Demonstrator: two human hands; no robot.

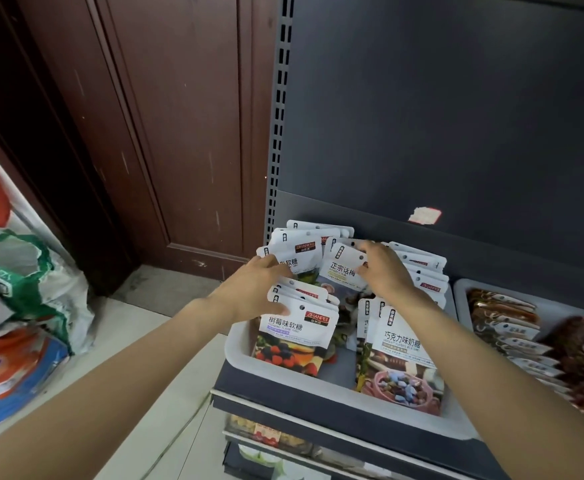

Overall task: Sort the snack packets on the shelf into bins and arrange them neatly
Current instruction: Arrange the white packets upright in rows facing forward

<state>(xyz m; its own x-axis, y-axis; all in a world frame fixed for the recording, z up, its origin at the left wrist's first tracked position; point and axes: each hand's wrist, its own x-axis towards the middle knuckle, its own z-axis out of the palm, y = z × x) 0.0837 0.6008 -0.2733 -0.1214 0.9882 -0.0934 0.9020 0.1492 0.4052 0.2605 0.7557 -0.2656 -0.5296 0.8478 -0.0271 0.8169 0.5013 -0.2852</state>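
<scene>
The left hand [256, 289] has its fingers curled into the top of a stack of raspberry sweet packets [297, 327] at the front left of the white bin [238, 351], thumb against the nearest packet, so its grip is closed on that stack. The right hand [384, 271] pinches the upper right corner of a plum packet [342, 268] near the middle of the bin, so that grip is closed too. Around the hands, more white-topped packets stand in rows: a back-left row [294, 247] leaning on the shelf's rear wall, a right-hand row [422, 268] behind the right wrist, and a front-right row of chocolate sweet packets [401, 344]. As a judgement, the step in hand is squaring up the rows inside this bin, with the plum packet being placed or shifted into its own row; the next move calls for sliding it upright between its neighbours while the left hand holds the raspberry stack from toppling. Counted: two hands, two bins in view, the second bin [463, 289] to the right holding dark red packets [505, 313], and five groups of packets in the white bin; packets per group overlap too much to count. The shelf [318, 403] carries both bins.
</scene>
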